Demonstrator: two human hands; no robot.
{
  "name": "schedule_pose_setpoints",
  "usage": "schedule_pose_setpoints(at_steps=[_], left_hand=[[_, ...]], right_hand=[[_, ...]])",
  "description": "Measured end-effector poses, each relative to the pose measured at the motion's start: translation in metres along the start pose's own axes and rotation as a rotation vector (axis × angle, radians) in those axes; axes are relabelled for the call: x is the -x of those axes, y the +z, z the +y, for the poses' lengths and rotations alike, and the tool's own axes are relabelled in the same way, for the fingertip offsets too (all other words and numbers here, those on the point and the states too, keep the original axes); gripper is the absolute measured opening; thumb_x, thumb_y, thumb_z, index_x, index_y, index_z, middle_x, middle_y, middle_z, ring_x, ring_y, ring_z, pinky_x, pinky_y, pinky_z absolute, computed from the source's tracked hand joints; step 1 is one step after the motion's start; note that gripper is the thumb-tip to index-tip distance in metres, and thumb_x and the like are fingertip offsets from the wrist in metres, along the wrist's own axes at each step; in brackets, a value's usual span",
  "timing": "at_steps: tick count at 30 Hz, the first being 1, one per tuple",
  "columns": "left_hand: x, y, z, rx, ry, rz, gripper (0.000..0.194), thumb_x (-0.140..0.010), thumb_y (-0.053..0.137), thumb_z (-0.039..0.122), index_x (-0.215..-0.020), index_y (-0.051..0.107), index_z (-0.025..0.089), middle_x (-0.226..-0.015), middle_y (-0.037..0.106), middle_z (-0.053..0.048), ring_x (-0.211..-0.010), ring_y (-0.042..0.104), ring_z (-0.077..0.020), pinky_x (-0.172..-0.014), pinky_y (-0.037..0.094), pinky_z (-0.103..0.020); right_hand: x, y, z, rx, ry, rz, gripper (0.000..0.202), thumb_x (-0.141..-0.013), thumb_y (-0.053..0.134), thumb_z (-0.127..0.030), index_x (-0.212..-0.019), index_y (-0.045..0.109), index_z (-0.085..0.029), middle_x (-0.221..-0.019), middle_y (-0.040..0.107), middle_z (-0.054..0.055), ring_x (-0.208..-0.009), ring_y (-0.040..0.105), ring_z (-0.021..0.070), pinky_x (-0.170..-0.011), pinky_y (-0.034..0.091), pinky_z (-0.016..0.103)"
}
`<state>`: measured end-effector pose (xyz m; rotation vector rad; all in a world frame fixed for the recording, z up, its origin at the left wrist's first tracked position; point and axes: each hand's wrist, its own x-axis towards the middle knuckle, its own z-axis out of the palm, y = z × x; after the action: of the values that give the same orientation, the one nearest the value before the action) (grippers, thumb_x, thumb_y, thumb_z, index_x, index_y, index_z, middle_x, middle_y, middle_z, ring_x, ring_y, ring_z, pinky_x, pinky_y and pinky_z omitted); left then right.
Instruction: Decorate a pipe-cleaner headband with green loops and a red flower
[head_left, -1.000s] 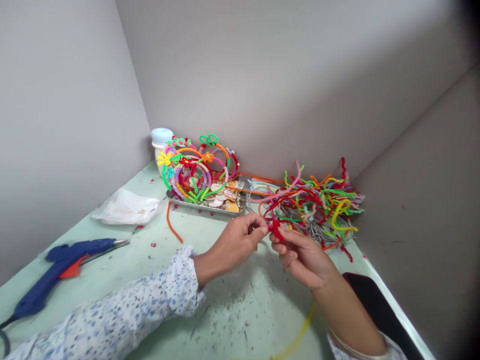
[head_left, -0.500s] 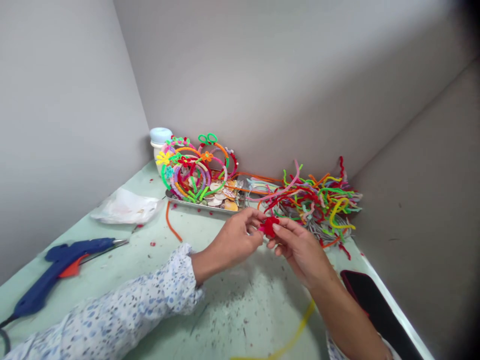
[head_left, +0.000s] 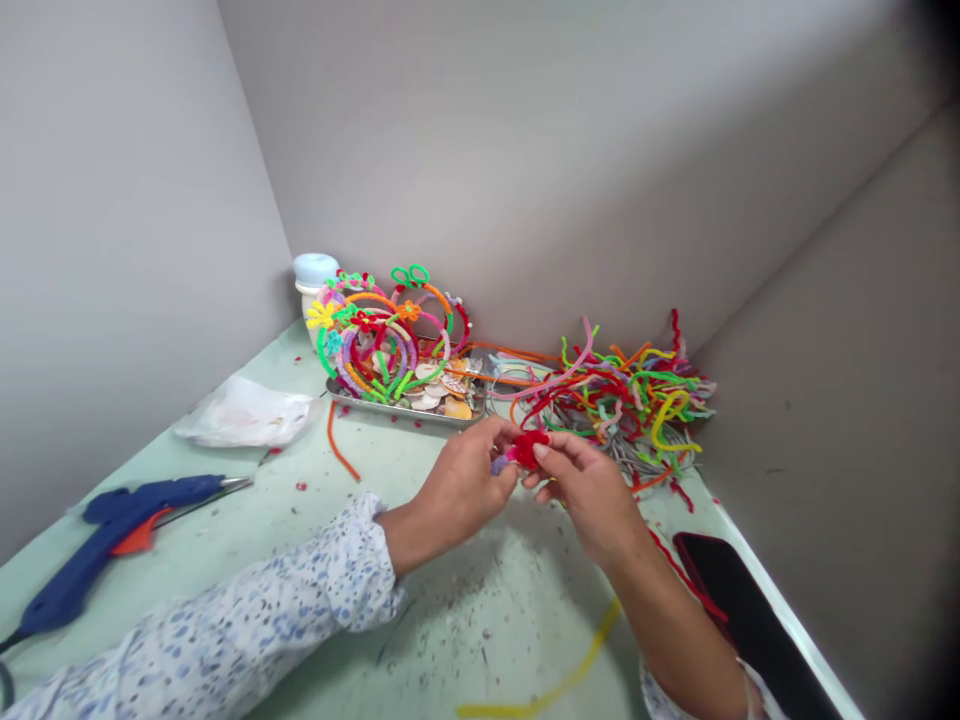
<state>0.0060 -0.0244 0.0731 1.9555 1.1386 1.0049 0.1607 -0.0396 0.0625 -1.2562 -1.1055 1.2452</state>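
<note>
Above the middle of the table, my two hands meet around a small piece of pipe cleaner work (head_left: pixel 531 450), a fuzzy red bunch with a pink and purple part at its left. My left hand (head_left: pixel 469 478) is closed, its thumb and fingers pinching the pink and purple end. The red bunch is gripped between thumb and fingers of my right hand (head_left: pixel 589 490). Fingers cover part of the piece, so its full shape is hidden. Below my right forearm a yellow pipe cleaner (head_left: pixel 555 690) lies bent on the table, and a red strand (head_left: pixel 686 575) shows beside that forearm.
A metal tray (head_left: pixel 405 408) holds colourful pipe cleaner rings and small flat pieces. Right of it is a heap of pipe cleaners (head_left: pixel 630 390). A blue glue gun (head_left: pixel 112 530), plastic bag (head_left: pixel 251 412), white jar (head_left: pixel 315 285) and phone (head_left: pixel 750 610) lie around. Grey walls enclose the table.
The view has shifted slightly. Between my fingers, a purple part beside the pink now shows. More of the red strand by my right forearm is visible.
</note>
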Motion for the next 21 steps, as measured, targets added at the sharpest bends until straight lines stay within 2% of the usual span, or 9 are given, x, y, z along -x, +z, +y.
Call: schedule_pose_setpoints(at_steps=[6,11,16,21], left_hand=[[0.0027,0.0052,-0.0042,-0.003,0.005,0.052,0.02,-0.079,0.053,0.019,-0.097,0.06,0.02,-0.082,0.068,-0.002,-0.073,0.061,-0.0144,-0.067,0.046,-0.026],[0.0032,0.0072,-0.0046,0.022,-0.019,0.043,0.019,-0.08,0.051,0.02,-0.095,0.064,0.02,-0.085,0.069,-0.002,-0.072,0.061,-0.0139,-0.065,0.046,-0.024],[0.0006,0.0053,-0.003,-0.035,-0.036,0.098,0.02,-0.075,0.056,0.018,-0.091,0.068,0.018,-0.085,0.067,-0.004,-0.073,0.059,-0.0142,-0.069,0.047,-0.026],[-0.0009,0.0052,-0.0035,-0.027,-0.1,0.115,0.021,-0.072,0.058,0.021,-0.089,0.069,0.016,-0.086,0.067,-0.005,-0.071,0.059,-0.0145,-0.066,0.048,-0.026]], right_hand=[[0.0014,0.0025,-0.0038,0.058,-0.019,0.036,0.026,-0.072,0.067,-0.038,-0.086,0.062,-0.017,-0.07,0.066,0.001,-0.06,0.061,0.0132,-0.049,0.047,0.022],[0.001,0.0051,-0.0054,0.073,-0.028,0.045,0.026,-0.071,0.067,-0.038,-0.086,0.062,-0.017,-0.066,0.065,0.0,-0.058,0.06,0.0129,-0.049,0.047,0.022],[0.0008,0.0067,-0.0056,0.072,-0.032,0.06,0.025,-0.071,0.066,-0.038,-0.084,0.061,-0.017,-0.066,0.065,0.001,-0.059,0.061,0.0132,-0.05,0.048,0.023],[0.0,0.0067,-0.005,0.077,-0.045,0.05,0.025,-0.072,0.066,-0.038,-0.083,0.061,-0.017,-0.068,0.065,0.001,-0.06,0.061,0.0128,-0.05,0.048,0.022]])
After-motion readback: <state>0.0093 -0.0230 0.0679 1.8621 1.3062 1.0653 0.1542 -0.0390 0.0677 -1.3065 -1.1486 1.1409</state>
